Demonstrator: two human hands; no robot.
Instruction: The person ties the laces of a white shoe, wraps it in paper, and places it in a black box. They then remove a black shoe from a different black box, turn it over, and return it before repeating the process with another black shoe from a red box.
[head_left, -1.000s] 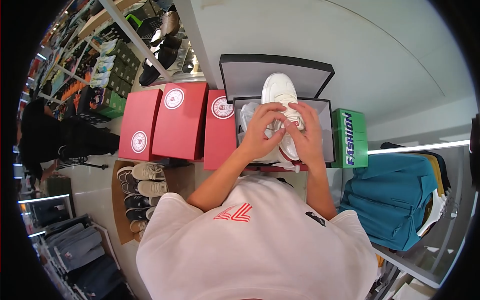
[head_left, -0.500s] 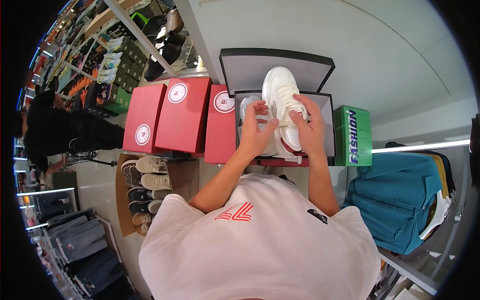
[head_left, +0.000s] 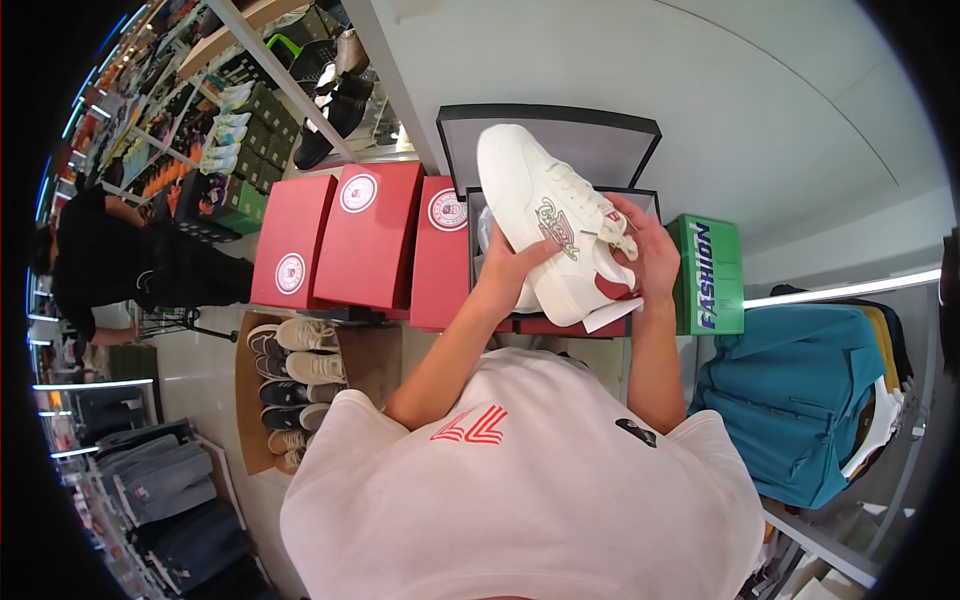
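Note:
A white sneaker [head_left: 540, 215] with cream laces, a dark script logo on its side and a red heel patch is held above an open shoe box [head_left: 655, 200]. My left hand [head_left: 512, 265] grips its side near the sole, thumb lying by the logo; its other fingers are hidden beneath the shoe. My right hand [head_left: 648, 248] is closed around the collar and heel end. A white tag [head_left: 608, 314] hangs by the heel. The box's black-edged grey lid [head_left: 560, 135] stands raised behind. White wrapping shows inside the box at the left.
Red shoe boxes [head_left: 368, 235] stand to the left, a green FASHION box [head_left: 708, 275] to the right. Teal garments [head_left: 790, 400] hang at the right. A carton [head_left: 255, 400] of shoes sits on the floor at lower left. A person in black [head_left: 110, 250] is at far left.
The sneaker has been lifted and rolled so its logo side faces me, its toe now pointing up and left. My right hand has shifted from the laces to the collar and heel end.

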